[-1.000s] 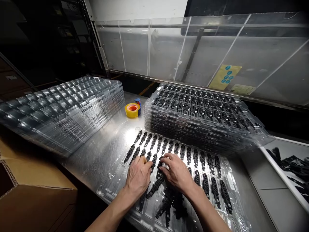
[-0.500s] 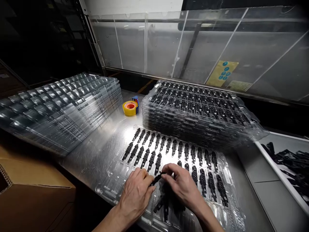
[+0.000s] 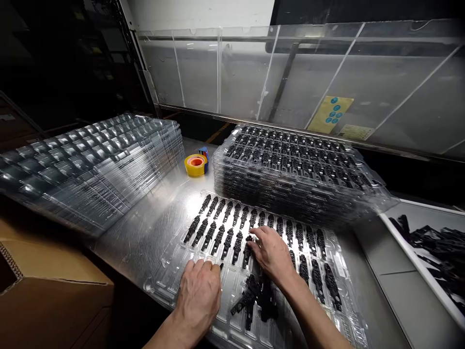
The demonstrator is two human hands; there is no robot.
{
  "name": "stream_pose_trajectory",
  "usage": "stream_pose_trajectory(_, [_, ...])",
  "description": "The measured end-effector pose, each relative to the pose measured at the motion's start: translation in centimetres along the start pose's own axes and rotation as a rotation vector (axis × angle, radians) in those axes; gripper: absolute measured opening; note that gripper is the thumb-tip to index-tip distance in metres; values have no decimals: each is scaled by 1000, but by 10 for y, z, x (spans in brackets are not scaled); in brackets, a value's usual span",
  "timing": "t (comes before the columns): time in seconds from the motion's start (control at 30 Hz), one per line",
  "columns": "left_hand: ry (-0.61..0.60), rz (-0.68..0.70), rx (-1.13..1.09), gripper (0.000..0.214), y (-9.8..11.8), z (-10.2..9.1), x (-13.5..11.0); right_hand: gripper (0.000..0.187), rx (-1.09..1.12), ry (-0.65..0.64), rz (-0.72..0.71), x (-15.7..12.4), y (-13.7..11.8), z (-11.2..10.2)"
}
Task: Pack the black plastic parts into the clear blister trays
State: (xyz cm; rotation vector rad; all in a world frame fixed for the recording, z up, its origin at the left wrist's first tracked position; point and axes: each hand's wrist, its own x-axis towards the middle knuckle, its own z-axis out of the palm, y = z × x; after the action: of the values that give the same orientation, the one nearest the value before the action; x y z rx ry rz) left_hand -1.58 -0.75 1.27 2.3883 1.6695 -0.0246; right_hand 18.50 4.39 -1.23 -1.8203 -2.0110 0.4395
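Observation:
My right hand [image 3: 271, 252] is over the second row of the clear plastic tray [image 3: 170, 271]. Its thumb and fingertips pinch the upper end of a black plastic part [image 3: 247, 254] standing in a pocket. My left hand [image 3: 201, 288] is curled low over the tray's front pockets. A small black tip [image 3: 221, 266] pokes out by its index finger; the rest of that piece is hidden in the hand. Loose black parts [image 3: 250, 295] lie in a heap on the tray between my wrists. Similar parts fill the back row and much of the second.
A stack of filled trays [image 3: 276, 177] stands behind the tray, and a stack of clear trays [image 3: 138, 169] at left. Yellow tape [image 3: 195, 167] sits between them. A white bin [image 3: 395, 242] of black parts is at right, a cardboard box [image 3: 54, 300] at front left.
My hands have moved apart. The right hand went up and away to the second row with a black part, now in a pocket there. The left drew back slightly and curled.

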Motion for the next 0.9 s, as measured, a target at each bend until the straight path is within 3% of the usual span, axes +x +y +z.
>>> stream_pose_trajectory(0.2, [93, -8, -439, 26, 9, -4, 10, 18, -40, 69, -62, -14, 8, -9])
stream_pose_trajectory(0.33, [-39, 11, -671, 27, 36, -2, 44, 25, 11, 148, -22, -38, 19, -27])
stream_pose_trajectory(0.53, [12, 79, -432, 23, 63, 3, 86, 23, 184, 216, 13, -82, 21, -37])
stream_pose_trajectory(0.77, [52, 106, -227, 13, 68, 13, 83, 18, 195, 226, -8, -105, 12, -27])
stream_pose_trajectory(0.9, [66, 185, -215, 24, 54, 2, 79, 18, 133, 185, -63, -111, 4, -18])
